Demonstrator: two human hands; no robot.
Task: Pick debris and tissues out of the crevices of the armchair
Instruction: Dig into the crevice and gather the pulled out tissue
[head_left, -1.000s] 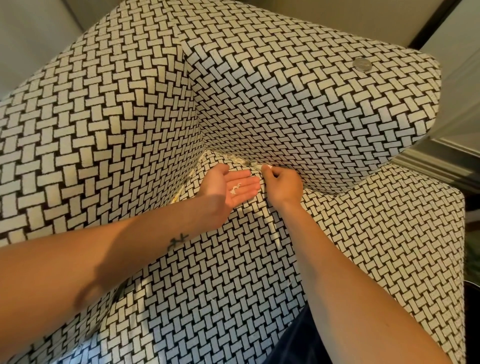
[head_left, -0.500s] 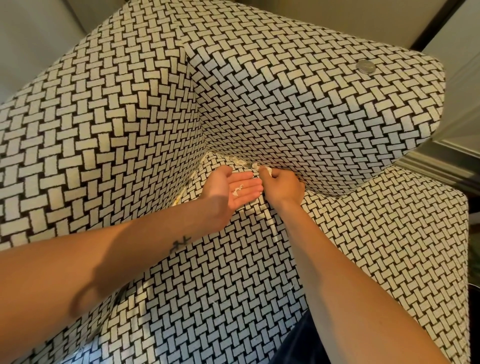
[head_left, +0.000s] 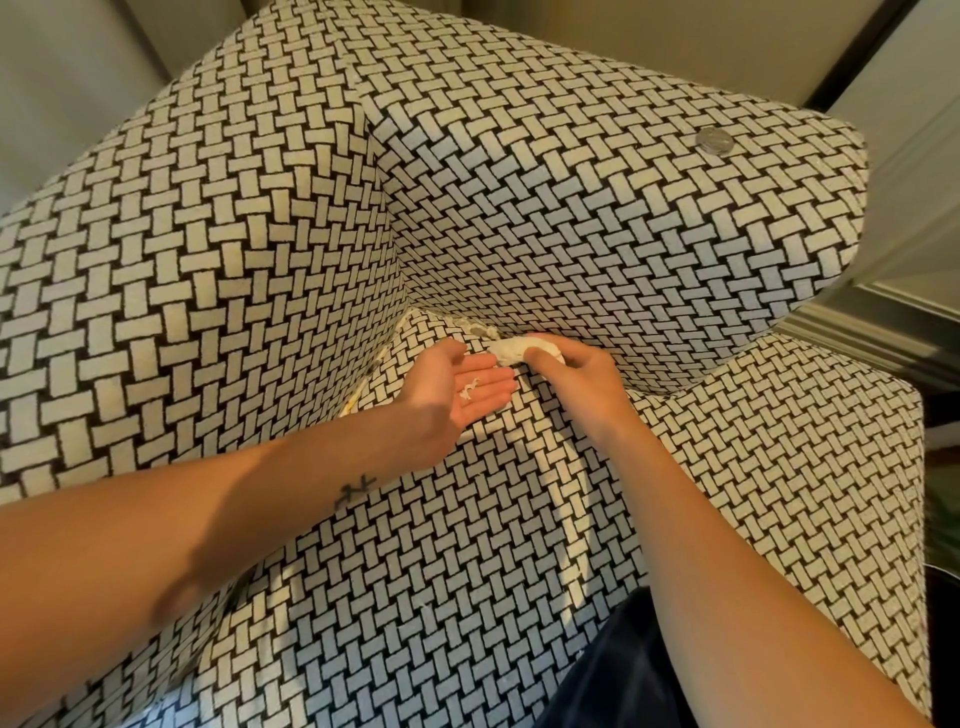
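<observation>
The armchair is covered in black-and-white woven-pattern fabric. My left hand lies palm up over the seat near the back corner, fingers straight, with a small white scrap of debris on its palm. My right hand pinches a crumpled white tissue at the crevice between seat and side cushion, just beyond the left fingertips. More pale bits of debris sit in the crevice behind the tissue. A yellowish piece shows in the left seat gap.
A round silvery coin lies on top of the right armrest. Walls and a dark door frame stand behind the chair. A dark garment shows at the bottom, between my arms.
My right hand has drawn a white tissue out of the crevice, and it now shows between the fingers. The left hand stays palm up with the scrap.
</observation>
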